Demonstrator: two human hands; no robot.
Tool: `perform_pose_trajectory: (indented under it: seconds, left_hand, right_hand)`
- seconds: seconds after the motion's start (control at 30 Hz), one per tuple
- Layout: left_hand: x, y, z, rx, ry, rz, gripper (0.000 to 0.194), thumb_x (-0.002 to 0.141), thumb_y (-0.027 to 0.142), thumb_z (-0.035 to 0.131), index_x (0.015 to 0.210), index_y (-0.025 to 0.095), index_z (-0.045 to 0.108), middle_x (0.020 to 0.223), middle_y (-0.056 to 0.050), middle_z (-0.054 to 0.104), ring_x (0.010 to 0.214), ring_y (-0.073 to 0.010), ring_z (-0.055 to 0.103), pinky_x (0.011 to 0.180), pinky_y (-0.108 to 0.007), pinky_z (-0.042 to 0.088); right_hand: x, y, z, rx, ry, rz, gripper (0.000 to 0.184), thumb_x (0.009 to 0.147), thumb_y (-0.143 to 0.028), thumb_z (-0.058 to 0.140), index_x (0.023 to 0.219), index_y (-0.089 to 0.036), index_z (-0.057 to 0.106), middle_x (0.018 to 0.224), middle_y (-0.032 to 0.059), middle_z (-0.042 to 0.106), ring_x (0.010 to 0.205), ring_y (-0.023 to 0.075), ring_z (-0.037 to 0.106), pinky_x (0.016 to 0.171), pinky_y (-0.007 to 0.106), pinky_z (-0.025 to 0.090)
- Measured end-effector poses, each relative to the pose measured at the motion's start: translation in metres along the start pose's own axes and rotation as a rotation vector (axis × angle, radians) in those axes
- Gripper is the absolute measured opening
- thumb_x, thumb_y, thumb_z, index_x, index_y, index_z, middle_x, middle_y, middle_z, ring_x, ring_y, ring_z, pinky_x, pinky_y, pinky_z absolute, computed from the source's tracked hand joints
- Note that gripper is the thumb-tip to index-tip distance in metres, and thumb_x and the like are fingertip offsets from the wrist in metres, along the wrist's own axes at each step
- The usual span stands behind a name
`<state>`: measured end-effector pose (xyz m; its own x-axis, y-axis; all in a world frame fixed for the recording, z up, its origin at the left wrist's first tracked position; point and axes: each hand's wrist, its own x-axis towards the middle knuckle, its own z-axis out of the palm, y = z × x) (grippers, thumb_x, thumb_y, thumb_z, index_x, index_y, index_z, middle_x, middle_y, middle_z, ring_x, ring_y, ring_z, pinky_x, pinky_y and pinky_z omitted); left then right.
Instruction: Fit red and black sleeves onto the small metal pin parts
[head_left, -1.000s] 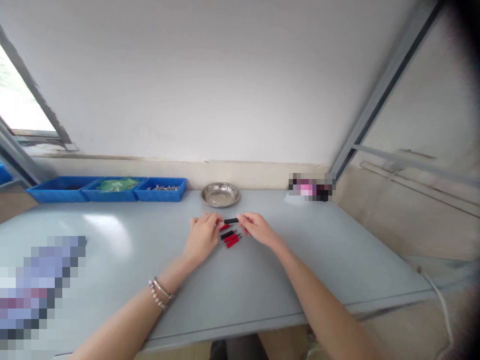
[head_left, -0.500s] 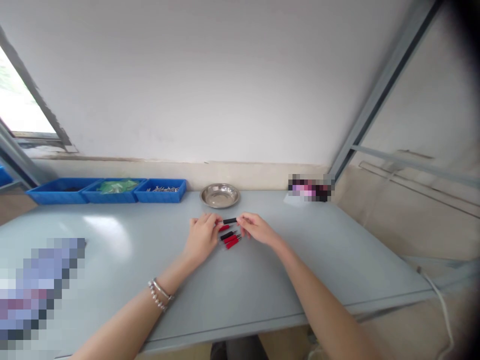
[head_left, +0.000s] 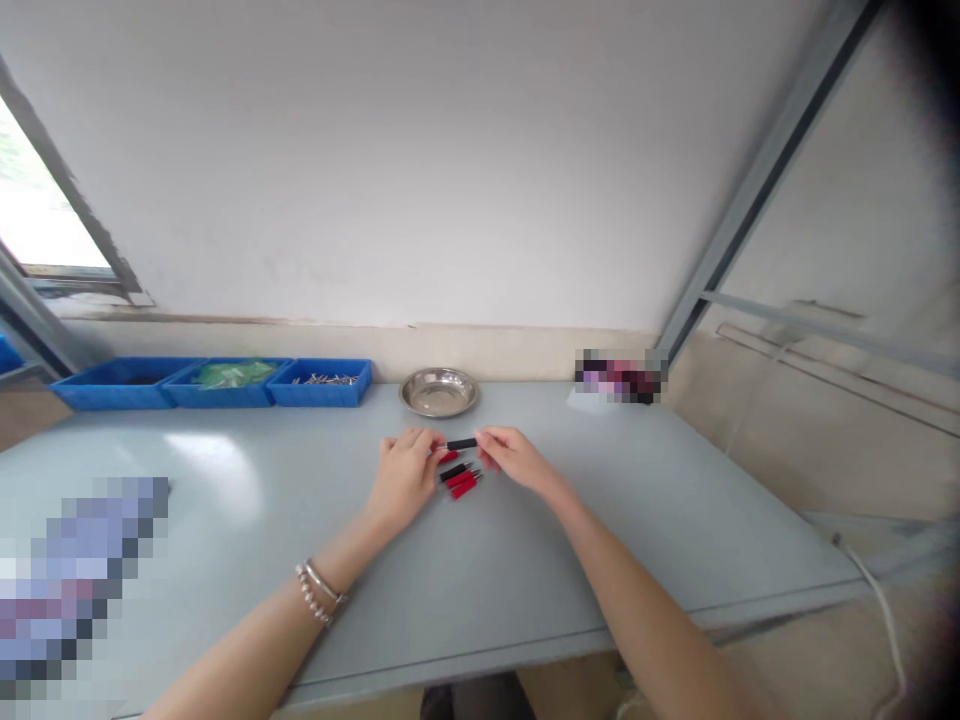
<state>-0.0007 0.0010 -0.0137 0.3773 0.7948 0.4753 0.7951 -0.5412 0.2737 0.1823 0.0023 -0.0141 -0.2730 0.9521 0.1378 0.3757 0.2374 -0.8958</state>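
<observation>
Both hands pinch one slim black stick (head_left: 460,443), level and just above the table. My left hand (head_left: 409,470) is closed on its left end, where a thin metallic part shows beside the fingertips. Fingers of my right hand (head_left: 514,458) are closed at its right end and cover the tip. Close below lie several similar sticks with thin, pointed ends: a black one (head_left: 454,472), a red one (head_left: 466,486) and others side by side. Another red piece (head_left: 448,456) is partly hidden by my left fingers. Their exact kind is too small to tell.
A round steel dish (head_left: 439,392) stands near the wall. Left of it, blue bins hold small metal pieces (head_left: 326,380), green plastic bags (head_left: 236,373) and dark items (head_left: 142,379). Blurred-out objects lie at the left (head_left: 82,580) and back right (head_left: 621,378) of the grey table (head_left: 450,600).
Hardly anything differs: both hands keep the black stick in nearly the same place, and slightly more of its right end shows. The sticks on the table stay put.
</observation>
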Motion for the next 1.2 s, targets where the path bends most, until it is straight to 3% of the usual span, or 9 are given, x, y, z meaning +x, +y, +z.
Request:
perform_pose_trajectory:
  seconds: [0.2,0.33,0.57,0.73,0.83,0.93,1.0,1.1,1.2]
  left_hand:
    - [0.0,-0.001,-0.001,0.015,0.015,-0.017,0.01,0.085,0.022,0.039,0.084,0.019,0.049,0.081,0.0,0.06,0.076,-0.0166,0.054,0.068,-0.029,0.028]
    - [0.0,-0.001,-0.001,0.025,0.014,-0.026,0.011,0.085,0.022,0.039,0.084,0.019,0.049,0.081,-0.001,0.06,0.077,-0.017,0.054,0.068,-0.029,0.028]
    - [0.001,0.0,-0.002,0.011,-0.006,-0.022,0.013,0.086,0.021,0.036,0.084,0.019,0.049,0.082,-0.001,0.06,0.075,-0.016,0.054,0.069,-0.029,0.03]
    - [0.001,0.0,-0.003,0.013,-0.011,-0.012,0.014,0.086,0.021,0.036,0.084,0.019,0.05,0.081,-0.001,0.061,0.075,-0.0168,0.054,0.069,-0.03,0.03]
    - [0.001,0.0,-0.005,0.0,-0.015,-0.026,0.014,0.085,0.021,0.036,0.084,0.019,0.05,0.081,-0.002,0.061,0.074,-0.0166,0.055,0.068,-0.03,0.03]
    - [0.002,-0.001,-0.007,-0.028,-0.014,-0.034,0.015,0.086,0.022,0.035,0.083,0.018,0.049,0.082,-0.002,0.061,0.074,-0.016,0.055,0.07,-0.031,0.03]
    - [0.002,-0.001,-0.009,-0.033,-0.013,-0.027,0.016,0.086,0.023,0.035,0.082,0.018,0.049,0.081,-0.002,0.061,0.074,-0.0161,0.054,0.069,-0.031,0.03]
    - [0.001,0.0,-0.01,-0.032,-0.02,0.0,0.017,0.086,0.023,0.034,0.081,0.018,0.049,0.078,-0.002,0.06,0.072,-0.0163,0.054,0.068,-0.031,0.03]
    - [-0.002,0.003,-0.012,-0.023,-0.016,0.057,0.016,0.086,0.021,0.034,0.081,0.019,0.049,0.076,-0.002,0.059,0.071,-0.0165,0.052,0.065,-0.03,0.03]
  right_hand:
    - [0.001,0.002,0.001,0.067,0.006,0.014,0.024,0.078,-0.045,0.046,0.08,-0.02,0.045,0.059,-0.0048,0.046,0.048,0.0081,0.041,0.046,0.02,0.033]
    - [0.002,0.003,0.0,0.065,0.001,0.006,0.021,0.079,-0.041,0.046,0.08,-0.02,0.045,0.059,-0.0048,0.045,0.048,0.0079,0.041,0.047,0.02,0.034]
    - [-0.002,-0.002,0.0,-0.002,-0.018,-0.018,0.035,0.083,-0.047,0.036,0.064,-0.018,0.042,0.058,-0.0027,0.046,0.048,0.0076,0.04,0.047,0.021,0.032]
    - [-0.001,-0.003,-0.002,-0.067,0.059,-0.014,0.038,0.082,-0.052,0.034,0.067,-0.019,0.046,0.06,-0.0017,0.048,0.051,0.0093,0.043,0.049,0.022,0.034]
    - [0.007,0.008,-0.033,-0.164,0.289,0.0,0.036,0.078,-0.053,0.038,0.075,-0.019,0.05,0.063,-0.0007,0.051,0.055,0.0121,0.047,0.055,0.024,0.038]
    - [0.016,0.026,-0.096,-0.451,0.611,0.019,0.035,0.076,-0.051,0.042,0.073,-0.018,0.051,0.065,0.0023,0.054,0.06,0.0155,0.05,0.06,0.027,0.038]
    - [0.019,0.04,-0.144,-0.694,0.725,0.062,0.031,0.076,-0.047,0.045,0.075,-0.017,0.054,0.07,0.0053,0.057,0.067,0.018,0.051,0.063,0.029,0.038]
    - [0.019,0.058,-0.202,-1.047,0.809,0.238,0.032,0.075,-0.044,0.049,0.088,-0.016,0.056,0.087,0.0118,0.058,0.087,0.0251,0.05,0.069,0.033,0.037]
    - [0.021,0.078,-0.233,-1.261,0.724,0.358,0.042,0.075,-0.046,0.05,0.103,-0.016,0.053,0.104,0.015,0.055,0.098,0.0303,0.044,0.073,0.039,0.036]
